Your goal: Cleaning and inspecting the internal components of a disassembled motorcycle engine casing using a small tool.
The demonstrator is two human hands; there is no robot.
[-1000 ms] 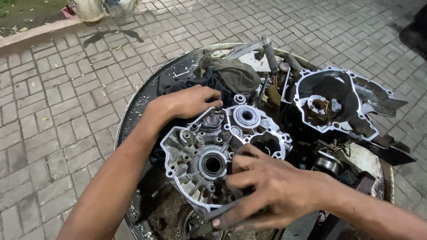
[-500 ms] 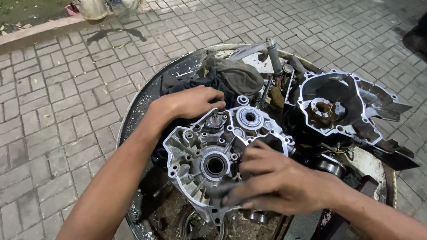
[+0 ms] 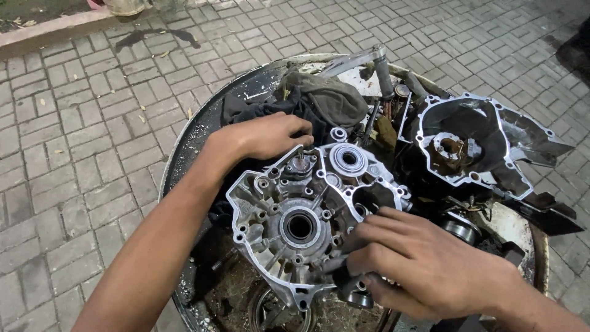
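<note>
Left hand (image 3: 264,136) grips crankcase (image 3: 301,224) top edge; right hand (image 3: 424,264) clamps its lower right side, over round tray (image 3: 184,154).

Head-worn camera, 1 view, looking steeply down from close above.

It faces forward and down onto a round metal tub (image 3: 184,154) on brick paving (image 3: 74,123); both forearms enter from the bottom edge, and the tub's near rim is cut off.

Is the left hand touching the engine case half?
Touching. The head view shows the left hand with fingertips resting on the top edge of the engine case half.
</note>
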